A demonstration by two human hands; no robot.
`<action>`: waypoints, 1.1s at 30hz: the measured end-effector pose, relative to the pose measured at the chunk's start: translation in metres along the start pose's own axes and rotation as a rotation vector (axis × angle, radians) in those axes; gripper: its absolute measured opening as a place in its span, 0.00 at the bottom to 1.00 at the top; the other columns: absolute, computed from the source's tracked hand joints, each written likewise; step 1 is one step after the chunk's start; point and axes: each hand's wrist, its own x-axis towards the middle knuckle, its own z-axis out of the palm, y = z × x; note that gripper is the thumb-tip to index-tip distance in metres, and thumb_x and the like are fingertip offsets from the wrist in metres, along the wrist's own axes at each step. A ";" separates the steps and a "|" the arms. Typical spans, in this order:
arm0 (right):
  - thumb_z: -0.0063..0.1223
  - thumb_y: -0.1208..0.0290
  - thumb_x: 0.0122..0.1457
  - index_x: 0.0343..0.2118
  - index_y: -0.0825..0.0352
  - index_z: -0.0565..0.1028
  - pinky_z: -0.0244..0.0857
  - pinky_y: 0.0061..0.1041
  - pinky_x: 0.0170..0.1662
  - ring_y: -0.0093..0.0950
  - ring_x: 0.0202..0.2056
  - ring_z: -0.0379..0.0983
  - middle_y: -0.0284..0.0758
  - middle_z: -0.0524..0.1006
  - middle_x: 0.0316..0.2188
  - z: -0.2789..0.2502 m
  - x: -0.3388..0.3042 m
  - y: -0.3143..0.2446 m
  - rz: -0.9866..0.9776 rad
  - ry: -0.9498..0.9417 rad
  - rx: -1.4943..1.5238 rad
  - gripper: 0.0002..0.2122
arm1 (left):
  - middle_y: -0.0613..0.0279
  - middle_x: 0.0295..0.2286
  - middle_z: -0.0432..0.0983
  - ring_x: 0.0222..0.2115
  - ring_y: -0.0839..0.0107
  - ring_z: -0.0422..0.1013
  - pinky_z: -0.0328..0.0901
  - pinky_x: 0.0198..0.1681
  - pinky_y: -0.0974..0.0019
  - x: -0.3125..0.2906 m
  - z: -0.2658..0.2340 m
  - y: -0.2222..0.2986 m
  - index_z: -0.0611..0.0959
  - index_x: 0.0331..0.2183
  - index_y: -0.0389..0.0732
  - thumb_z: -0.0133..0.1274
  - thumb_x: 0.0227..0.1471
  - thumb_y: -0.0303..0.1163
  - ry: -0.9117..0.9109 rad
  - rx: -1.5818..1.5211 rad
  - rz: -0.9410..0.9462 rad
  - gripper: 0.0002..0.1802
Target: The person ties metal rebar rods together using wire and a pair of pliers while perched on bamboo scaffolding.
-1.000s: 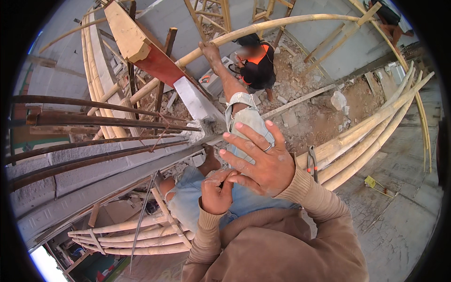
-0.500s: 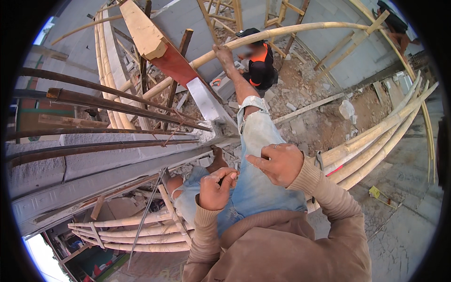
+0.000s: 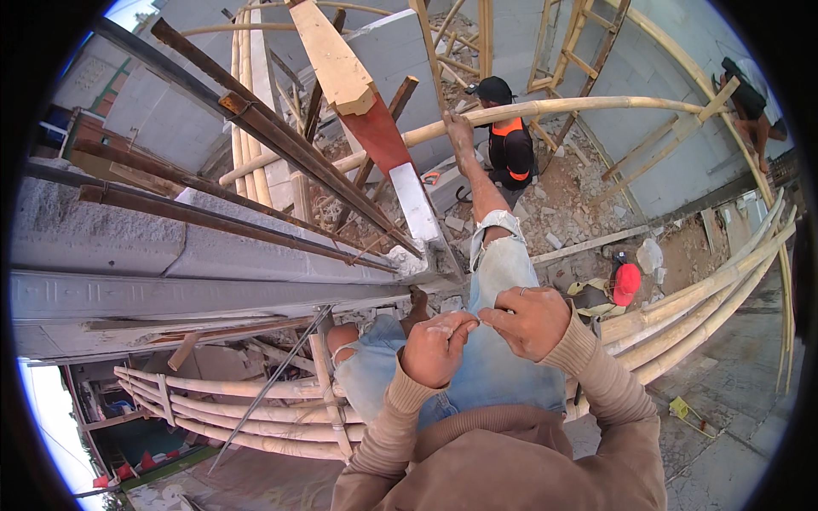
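Observation:
My left hand [image 3: 433,351] and my right hand [image 3: 532,325] meet above my lap, fingertips almost touching. Both are closed in a pinch, with thumbs against curled fingers. Whatever sits between the fingertips is too small or hidden to name. A ring shows on a right-hand finger. Under the hands are my torn pale jeans [image 3: 503,383]. One bare foot rests against a long bamboo pole [image 3: 588,105], and the other is low beside the grey block wall [image 3: 247,247].
Rusty rebars [image 3: 290,157] jut out at the left, near a wooden board [image 3: 332,51]. Bamboo bundles [image 3: 682,315] run to the right and lower left [image 3: 247,409]. Below are rubble, a person in a black cap [image 3: 509,140] and another in a red cap [image 3: 627,284].
My hands have come together from apart, the left moving right and up. The view has shifted. A person in a red cap has come into sight; the one in black is more upright.

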 end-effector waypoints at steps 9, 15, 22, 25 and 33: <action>0.60 0.75 0.48 0.37 0.61 0.78 0.66 0.31 0.23 0.32 0.22 0.73 0.30 0.72 0.23 -0.025 0.003 0.005 0.013 0.137 0.037 0.11 | 0.54 0.28 0.82 0.27 0.65 0.78 0.70 0.31 0.66 0.000 -0.032 -0.007 0.85 0.35 0.34 0.58 0.53 0.24 0.123 -0.212 -0.181 0.06; 0.60 0.73 0.52 0.38 0.62 0.79 0.67 0.30 0.23 0.33 0.21 0.73 0.31 0.74 0.23 -0.022 0.001 -0.002 0.103 0.257 0.222 0.09 | 0.52 0.30 0.82 0.31 0.68 0.79 0.74 0.37 0.68 -0.004 -0.027 0.004 0.82 0.38 0.26 0.56 0.57 0.24 0.282 -0.761 -0.350 0.10; 0.57 0.78 0.56 0.40 0.67 0.79 0.65 0.28 0.24 0.33 0.21 0.74 0.36 0.76 0.22 0.013 0.010 -0.031 0.234 0.435 0.575 0.09 | 0.49 0.30 0.81 0.31 0.64 0.79 0.76 0.39 0.63 0.000 0.005 0.011 0.82 0.36 0.25 0.54 0.58 0.24 0.598 -1.046 -0.322 0.10; 0.56 0.81 0.55 0.42 0.68 0.79 0.65 0.27 0.24 0.32 0.22 0.75 0.38 0.76 0.23 0.013 0.016 -0.044 0.264 0.426 0.574 0.11 | 0.51 0.30 0.81 0.29 0.68 0.78 0.74 0.34 0.67 -0.003 0.005 0.012 0.82 0.37 0.26 0.55 0.58 0.26 0.525 -0.824 -0.314 0.11; 0.54 0.84 0.54 0.47 0.67 0.77 0.66 0.26 0.25 0.32 0.24 0.75 0.37 0.77 0.26 0.026 0.018 -0.045 0.163 0.346 0.506 0.16 | 0.53 0.30 0.82 0.25 0.72 0.76 0.71 0.30 0.72 -0.005 -0.015 -0.005 0.83 0.39 0.28 0.57 0.56 0.28 0.367 -0.809 -0.190 0.12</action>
